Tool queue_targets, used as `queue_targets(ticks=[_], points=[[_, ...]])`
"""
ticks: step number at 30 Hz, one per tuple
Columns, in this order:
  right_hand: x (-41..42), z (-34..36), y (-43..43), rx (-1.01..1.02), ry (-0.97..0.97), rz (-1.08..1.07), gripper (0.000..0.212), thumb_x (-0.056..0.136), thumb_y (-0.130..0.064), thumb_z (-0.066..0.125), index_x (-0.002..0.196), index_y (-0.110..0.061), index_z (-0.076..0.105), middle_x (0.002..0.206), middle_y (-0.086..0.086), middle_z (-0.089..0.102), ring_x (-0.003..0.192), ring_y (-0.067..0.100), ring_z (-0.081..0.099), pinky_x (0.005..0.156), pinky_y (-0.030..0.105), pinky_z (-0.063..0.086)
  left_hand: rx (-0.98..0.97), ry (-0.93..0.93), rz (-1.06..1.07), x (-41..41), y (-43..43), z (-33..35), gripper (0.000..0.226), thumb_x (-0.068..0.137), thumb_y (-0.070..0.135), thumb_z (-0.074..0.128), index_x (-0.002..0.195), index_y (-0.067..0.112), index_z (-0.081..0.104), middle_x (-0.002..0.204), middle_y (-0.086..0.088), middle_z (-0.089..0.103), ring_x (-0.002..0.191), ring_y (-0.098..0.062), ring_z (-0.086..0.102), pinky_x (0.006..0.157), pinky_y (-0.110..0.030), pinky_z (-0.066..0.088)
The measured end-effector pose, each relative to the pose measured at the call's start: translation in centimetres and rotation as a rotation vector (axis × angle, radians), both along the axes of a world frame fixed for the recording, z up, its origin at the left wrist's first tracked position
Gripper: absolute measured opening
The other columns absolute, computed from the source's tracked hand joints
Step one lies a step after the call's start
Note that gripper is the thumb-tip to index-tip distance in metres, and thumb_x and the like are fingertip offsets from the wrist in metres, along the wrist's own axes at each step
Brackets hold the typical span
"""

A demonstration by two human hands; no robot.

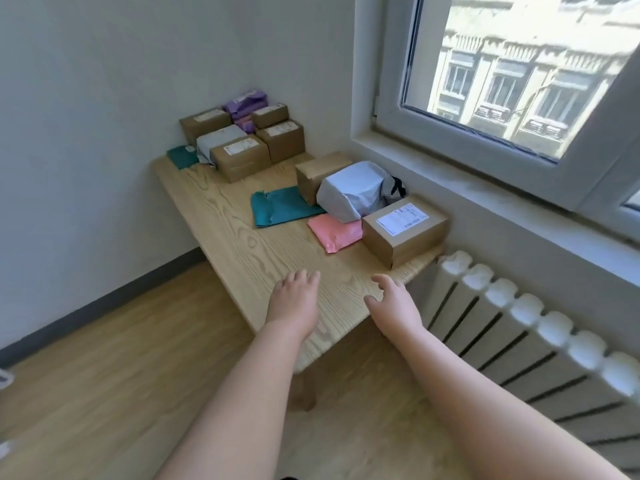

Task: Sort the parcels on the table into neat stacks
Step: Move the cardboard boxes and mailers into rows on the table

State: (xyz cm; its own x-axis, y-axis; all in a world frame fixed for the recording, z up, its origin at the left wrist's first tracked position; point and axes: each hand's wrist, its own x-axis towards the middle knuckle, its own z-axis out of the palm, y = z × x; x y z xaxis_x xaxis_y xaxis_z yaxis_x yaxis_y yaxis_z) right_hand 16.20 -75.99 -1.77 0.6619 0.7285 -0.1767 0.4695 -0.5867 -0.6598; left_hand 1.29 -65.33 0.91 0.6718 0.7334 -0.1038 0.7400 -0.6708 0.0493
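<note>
- My left hand (pixel 294 299) and right hand (pixel 391 303) hang over the near edge of the surface (pixel 242 244), fingers loosely spread and holding nothing. I cannot tell whether they touch the wood.
- Just ahead of my right hand, a cardboard box (pixel 403 233) sits at the very corner, above the radiator (pixel 519 323). A careless nudge from that side could tip it off.
- A grey bag (pixel 353 190) slumps beyond that box, over the pink mailer (pixel 334 232). If I tug the mailer out first, the bag may roll or slide.
- The teal mailer (pixel 280 206), ahead of my left hand, lies flat and limp. It could fold or slip when I lift it one-handed.
- The far boxes (pixel 239 157) and purple bags (pixel 244 102) sit well beyond both hands. Reaching over, my arms could sweep the nearer parcels aside.
- Soft bags stacked on boxes would likely slide off.
</note>
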Motion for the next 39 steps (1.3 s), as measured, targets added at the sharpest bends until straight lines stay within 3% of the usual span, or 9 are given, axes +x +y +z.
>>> queue_targets(ticks=[7,13,18,25,27,33,36,37,39], points=[[6.6,-0.6,5.5,-0.012,0.04,-0.257,0.051,0.095,-0.024,0.052,0.145,-0.025,0.043,0.144,0.004,0.046,0.124,0.02,0.052,0.092,0.033,0.047,-0.079,-0.077,-0.212,9.4,8.7,-1.8,0.056,0.099,0.011,0.042,0.153,0.016,0.027,0.155,-0.007,0.033,0.139,-0.025,0.033,0.112,-0.038,0.032],[9.3,-1.2,9.5,0.009,0.179,-0.569,0.056,0.098,-0.034,0.054,0.15,-0.021,0.036,0.146,0.007,0.048,0.127,0.024,0.053,0.099,0.04,0.047,-0.314,-0.185,-0.265,15.9,15.2,-2.5,0.052,0.102,0.023,0.043,0.153,0.019,0.032,0.152,-0.002,0.036,0.133,-0.024,0.038,0.109,-0.038,0.035],[9.9,-2.9,11.7,0.072,0.348,-0.746,0.061,0.1,-0.04,0.051,0.153,-0.017,0.03,0.148,0.008,0.047,0.133,0.025,0.048,0.095,0.031,0.039,-0.481,-0.177,-0.289,21.0,18.0,-3.7,0.053,0.102,0.026,0.042,0.154,0.019,0.031,0.153,-0.006,0.038,0.138,-0.026,0.037,0.114,-0.042,0.034],[14.9,-4.4,13.2,0.079,0.481,-0.797,0.067,0.101,-0.042,0.048,0.157,-0.016,0.022,0.154,0.008,0.042,0.135,0.026,0.047,0.098,0.033,0.039,-0.578,-0.148,-0.255,26.4,18.9,-6.3,0.049,0.103,0.018,0.039,0.152,0.012,0.031,0.159,-0.005,0.029,0.141,-0.029,0.036,0.112,-0.041,0.032],[15.9,-4.8,13.4,0.085,0.521,-0.799,0.07,0.101,-0.041,0.05,0.158,-0.014,0.02,0.153,0.008,0.043,0.132,0.025,0.049,0.09,0.029,0.038,-0.634,-0.128,-0.212,27.0,19.0,-7.1,0.05,0.102,0.018,0.042,0.151,0.015,0.03,0.157,-0.006,0.034,0.136,-0.032,0.042,0.111,-0.043,0.036],[17.1,-6.9,13.8,0.15,0.629,-0.85,0.072,0.098,-0.042,0.053,0.156,-0.014,0.023,0.149,0.004,0.047,0.13,0.024,0.051,0.1,0.032,0.042,-0.798,-0.166,-0.016,28.3,19.4,-9.5,0.057,0.088,0.037,0.046,0.144,0.026,0.043,0.143,-0.008,0.05,0.126,-0.034,0.05,0.111,-0.054,0.035],[16.4,-7.3,13.5,0.162,0.624,-0.882,0.071,0.096,-0.05,0.052,0.153,-0.014,0.031,0.147,0.004,0.049,0.129,0.025,0.052,0.107,0.039,0.043,-0.855,-0.144,0.071,27.8,20.2,-10.8,0.041,0.085,0.039,0.039,0.109,0.019,0.066,0.118,-0.015,0.062,0.112,-0.038,0.057,0.109,-0.059,0.035],[16.1,-7.3,13.3,0.156,0.624,-0.896,0.071,0.095,-0.053,0.051,0.153,-0.014,0.033,0.147,0.004,0.049,0.129,0.025,0.052,0.108,0.041,0.043,-0.89,-0.156,0.092,27.3,20.5,-11.0,0.031,0.087,0.035,0.041,0.095,0.019,0.066,0.106,-0.013,0.066,0.109,-0.039,0.059,0.109,-0.057,0.037],[15.2,-7.1,12.8,0.142,0.624,-0.92,0.072,0.096,-0.058,0.047,0.151,-0.013,0.036,0.144,0.005,0.051,0.127,0.025,0.053,0.107,0.044,0.044,-0.984,-0.22,0.149,26.0,20.5,-10.4,0.021,0.09,0.027,0.049,0.096,0.02,0.068,0.088,-0.006,0.064,0.098,-0.034,0.062,0.103,-0.043,0.043]])
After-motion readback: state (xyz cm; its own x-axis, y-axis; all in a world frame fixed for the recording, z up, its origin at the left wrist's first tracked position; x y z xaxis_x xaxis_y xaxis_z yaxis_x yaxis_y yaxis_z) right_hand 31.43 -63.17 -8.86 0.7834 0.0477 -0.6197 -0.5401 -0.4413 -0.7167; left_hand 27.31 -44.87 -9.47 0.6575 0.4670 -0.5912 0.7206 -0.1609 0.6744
